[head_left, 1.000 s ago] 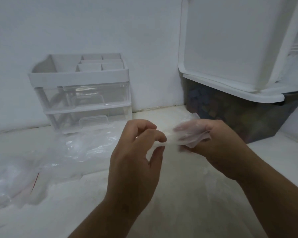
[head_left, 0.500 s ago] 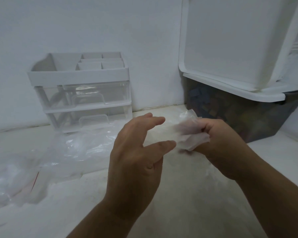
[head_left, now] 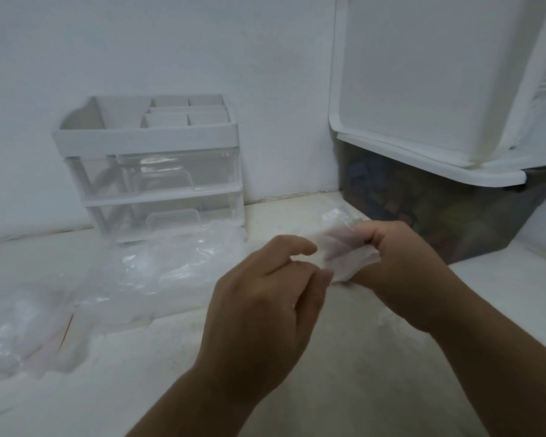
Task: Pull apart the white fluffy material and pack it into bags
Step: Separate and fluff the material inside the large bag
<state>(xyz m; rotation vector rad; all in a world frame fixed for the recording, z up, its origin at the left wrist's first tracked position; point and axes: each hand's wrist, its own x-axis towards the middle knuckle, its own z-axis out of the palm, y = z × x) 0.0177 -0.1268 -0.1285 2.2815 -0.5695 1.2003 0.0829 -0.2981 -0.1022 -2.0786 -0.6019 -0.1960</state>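
Observation:
My right hand (head_left: 401, 266) is closed around a small crumpled clear bag (head_left: 344, 250) with something whitish inside, held just above the table. My left hand (head_left: 265, 310) is beside it on the left. Its fingers are curled, with thumb and forefinger apart, and its fingertips touch the bag's lower left edge. What the bag holds is blurred, so I cannot tell if it is the fluffy material. Several empty clear bags (head_left: 177, 266) lie crumpled on the table to the left of my hands.
A white organizer with two clear drawers (head_left: 152, 171) stands against the back wall. At the right is a dark bin (head_left: 438, 209) with a white lid (head_left: 423, 171) and a white tub (head_left: 423, 74) on top. More clear plastic (head_left: 13, 335) lies at the far left.
My left hand let go of the pinched bag edge, spread its fingers, and now curls back toward the bag. My right hand kept its grip and stayed roughly in place.

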